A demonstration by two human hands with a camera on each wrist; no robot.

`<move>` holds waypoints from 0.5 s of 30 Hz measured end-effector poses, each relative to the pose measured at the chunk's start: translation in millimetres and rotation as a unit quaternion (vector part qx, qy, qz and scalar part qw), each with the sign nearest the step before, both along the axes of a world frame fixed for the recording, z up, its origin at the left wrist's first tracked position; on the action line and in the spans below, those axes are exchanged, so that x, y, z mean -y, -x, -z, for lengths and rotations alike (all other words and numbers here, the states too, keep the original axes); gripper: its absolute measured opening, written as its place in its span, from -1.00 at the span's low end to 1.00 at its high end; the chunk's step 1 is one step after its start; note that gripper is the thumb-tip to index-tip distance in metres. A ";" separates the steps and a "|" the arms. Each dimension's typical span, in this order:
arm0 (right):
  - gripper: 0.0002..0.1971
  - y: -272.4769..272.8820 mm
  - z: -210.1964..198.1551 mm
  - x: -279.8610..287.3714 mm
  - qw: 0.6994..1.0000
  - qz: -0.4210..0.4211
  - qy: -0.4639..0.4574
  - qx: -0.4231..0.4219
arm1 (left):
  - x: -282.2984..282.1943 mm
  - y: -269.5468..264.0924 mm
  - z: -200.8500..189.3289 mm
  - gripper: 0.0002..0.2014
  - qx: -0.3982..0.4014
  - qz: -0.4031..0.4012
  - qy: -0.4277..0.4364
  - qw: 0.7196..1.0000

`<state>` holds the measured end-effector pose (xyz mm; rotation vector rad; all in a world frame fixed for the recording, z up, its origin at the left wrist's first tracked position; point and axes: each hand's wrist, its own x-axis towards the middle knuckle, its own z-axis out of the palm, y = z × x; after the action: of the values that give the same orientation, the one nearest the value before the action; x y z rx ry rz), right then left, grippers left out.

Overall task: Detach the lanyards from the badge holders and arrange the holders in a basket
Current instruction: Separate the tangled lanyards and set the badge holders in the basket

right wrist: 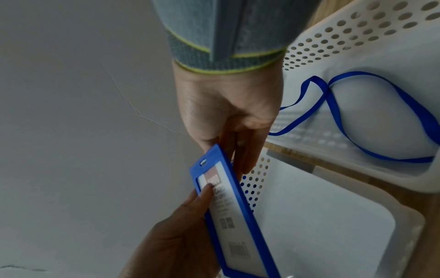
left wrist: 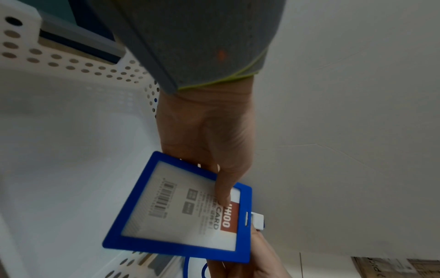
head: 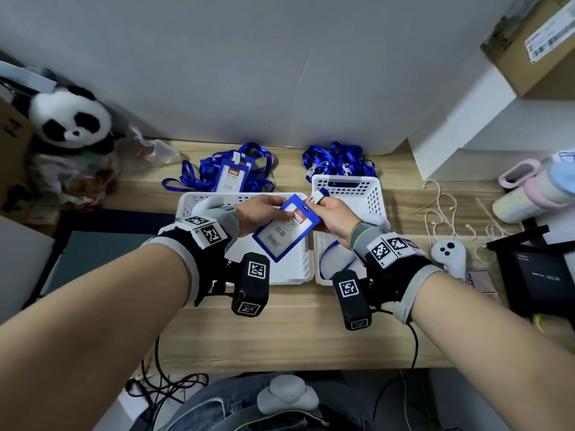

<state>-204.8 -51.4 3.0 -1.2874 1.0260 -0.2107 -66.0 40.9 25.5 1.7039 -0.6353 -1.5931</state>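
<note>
A blue-framed badge holder [head: 284, 228] hangs tilted over the left white basket [head: 199, 200]. My left hand [head: 261, 209] grips it, thumb on its clear face [left wrist: 181, 210]. My right hand [head: 333, 216] pinches the white lanyard clip [head: 317, 195] right at the holder's top slot; whether the clip is still hooked in, I cannot tell. The blue lanyard [right wrist: 338, 112] loops down into the right white basket [head: 370, 188]. Behind the baskets lie a pile of holders with lanyards [head: 230, 172] and a heap of loose lanyards [head: 339, 160].
A panda plush [head: 71, 119] and plastic bags sit at the far left of the wooden desk [head: 280, 331]. To the right are a white controller [head: 449, 253], pale cords [head: 441, 213], a pink cup [head: 525, 194] and a black device [head: 541, 275].
</note>
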 end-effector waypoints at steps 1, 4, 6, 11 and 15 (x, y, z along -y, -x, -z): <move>-0.82 -0.2 -1.5 -0.8 1.000 0.005 -0.004 0.002 | -0.2 0.4 -1.2 -0.69 0.002 -0.001 0.000 1.000; -0.76 -0.2 -6.2 -7.3 1.000 0.019 -0.019 0.007 | -2.5 0.8 -4.2 -0.70 0.022 -0.003 -0.007 1.000; -0.74 -0.9 -9.0 -9.9 1.000 0.020 -0.021 0.009 | -1.6 0.7 -6.1 -0.68 0.033 -0.004 -0.019 0.999; -0.74 -2.0 -17.5 -16.3 0.999 0.031 0.024 0.009 | -3.9 -0.1 -12.5 -0.64 0.035 0.003 -0.029 0.999; -0.74 -1.2 -19.5 -16.1 0.999 0.033 0.018 -0.003 | -4.1 0.2 -14.9 -0.63 0.053 0.006 -0.028 0.998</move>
<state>-203.5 -35.2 22.5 -1.2894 1.0747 -0.2768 -66.2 44.9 40.3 1.8399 -0.6604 -1.5503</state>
